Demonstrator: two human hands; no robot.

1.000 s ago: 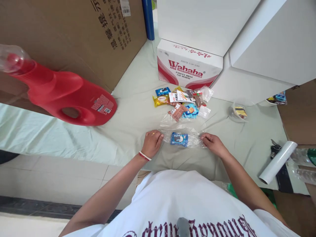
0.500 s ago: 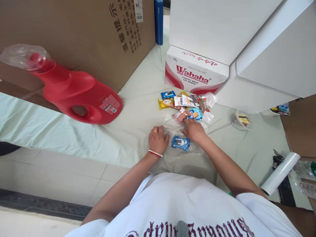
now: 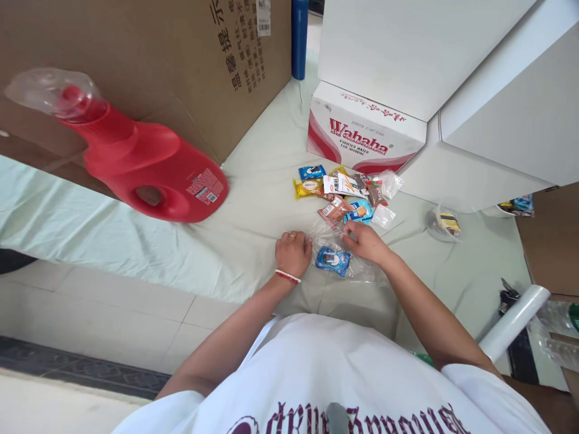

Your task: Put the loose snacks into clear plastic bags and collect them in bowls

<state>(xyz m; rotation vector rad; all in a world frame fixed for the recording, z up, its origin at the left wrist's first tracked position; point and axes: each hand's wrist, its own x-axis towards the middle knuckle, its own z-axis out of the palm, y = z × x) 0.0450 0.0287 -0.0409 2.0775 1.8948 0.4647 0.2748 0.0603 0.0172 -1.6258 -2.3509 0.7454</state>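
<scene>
A clear plastic bag (image 3: 362, 270) lies on the cloth close to my body, with a blue snack packet (image 3: 333, 260) in or under its film. At the bag's left edge, my left hand (image 3: 293, 252) is closed on the film, its thumb against the curled fingers. My right hand (image 3: 364, 240) pinches the bag's upper edge on the other side. Just beyond the bag is a pile of small wrapped snacks: a brown packet (image 3: 335, 210), a light-blue packet (image 3: 359, 212), a white packet (image 3: 350, 184) and a yellow packet (image 3: 308, 187).
A red detergent jug (image 3: 158, 172) lies at the left against a large cardboard box (image 3: 181, 66). A Wahaba-style white and red carton (image 3: 366, 129) stands behind the snacks. To the right are a clear tub (image 3: 443, 224) and a white roll (image 3: 515, 319).
My right hand has drawn slightly away from the snack pile, and the film between my hands is lifted more. The whole view has shifted a little.
</scene>
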